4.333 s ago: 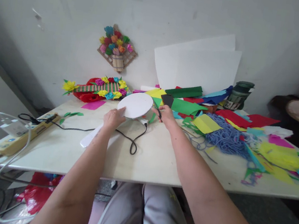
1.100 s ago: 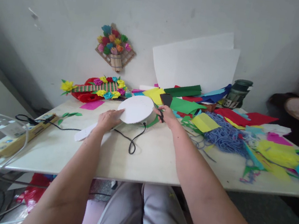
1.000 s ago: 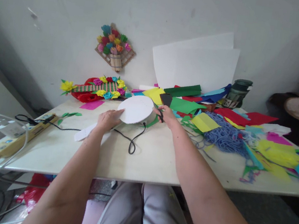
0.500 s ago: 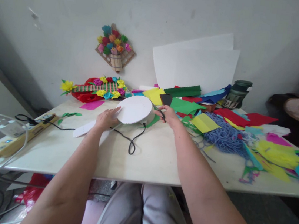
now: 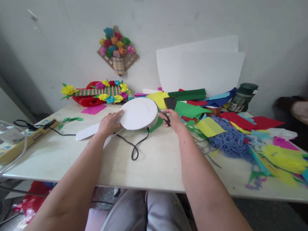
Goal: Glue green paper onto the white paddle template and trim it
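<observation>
A round white disc-shaped piece (image 5: 137, 113) with a thick rim stands tilted over the table. My left hand (image 5: 110, 123) grips its left edge, fingers on the rim. Close to its right side, my right hand (image 5: 173, 120) is closed around the black handles of a pair of scissors (image 5: 166, 119); the blades are mostly hidden. Below my left hand a long white strip (image 5: 87, 132) with a rounded end lies on the table. A looped black cord (image 5: 136, 153) runs up to the disc's lower edge.
On the table (image 5: 145, 172) a yellow power strip (image 5: 23, 140) lies left. A flower-covered craft (image 5: 102, 91) is at the back. Coloured paper (image 5: 191, 110), blue yarn (image 5: 229, 140) and a dark green jar (image 5: 243, 98) are to the right. White sheets (image 5: 201, 62) lean on the wall.
Both hands keep their hold on the white disc and the scissors. The view shifts slightly; otherwise hardly anything differs.
</observation>
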`<state>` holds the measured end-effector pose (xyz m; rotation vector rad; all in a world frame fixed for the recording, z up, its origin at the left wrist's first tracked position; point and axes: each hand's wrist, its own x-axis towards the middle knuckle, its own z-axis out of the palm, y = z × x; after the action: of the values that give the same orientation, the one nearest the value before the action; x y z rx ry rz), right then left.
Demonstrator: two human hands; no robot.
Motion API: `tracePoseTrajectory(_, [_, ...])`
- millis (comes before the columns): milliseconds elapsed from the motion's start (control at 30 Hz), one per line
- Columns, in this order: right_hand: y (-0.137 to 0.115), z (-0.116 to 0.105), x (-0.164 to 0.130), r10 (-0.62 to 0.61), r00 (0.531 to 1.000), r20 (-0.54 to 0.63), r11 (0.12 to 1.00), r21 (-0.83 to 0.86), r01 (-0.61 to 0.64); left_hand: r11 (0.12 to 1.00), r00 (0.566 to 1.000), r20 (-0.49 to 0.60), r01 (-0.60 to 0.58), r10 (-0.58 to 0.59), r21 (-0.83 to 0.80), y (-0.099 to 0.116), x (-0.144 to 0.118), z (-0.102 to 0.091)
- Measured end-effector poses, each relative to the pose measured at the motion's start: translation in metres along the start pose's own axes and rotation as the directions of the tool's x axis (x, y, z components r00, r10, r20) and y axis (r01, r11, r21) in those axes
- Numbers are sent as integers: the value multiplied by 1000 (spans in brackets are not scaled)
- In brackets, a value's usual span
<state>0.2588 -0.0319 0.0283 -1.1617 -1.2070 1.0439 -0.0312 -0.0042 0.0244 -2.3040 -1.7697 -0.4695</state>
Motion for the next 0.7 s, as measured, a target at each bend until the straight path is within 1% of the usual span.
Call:
tracePoseTrajectory(133, [0, 1, 0, -1, 1000, 0, 1000, -28, 1, 1000, 1000, 9, 2, -2, -2, 0, 0, 1])
tracePoseTrajectory(300, [-2, 6, 1, -28, 999, -43, 998, -61, 26, 1000, 1000, -9, -11, 11, 1, 0, 0, 1])
tracePoseTrajectory(467, [-3, 8, 1, -41, 996, -79, 995, -99, 33, 1000, 1000, 1, -9, 9, 13, -1, 1, 1])
tracePoseTrajectory(700, [-2, 5, 1, -28, 999, -47, 998, -55, 26, 999, 999, -37, -40, 40, 4, -7, 2, 5])
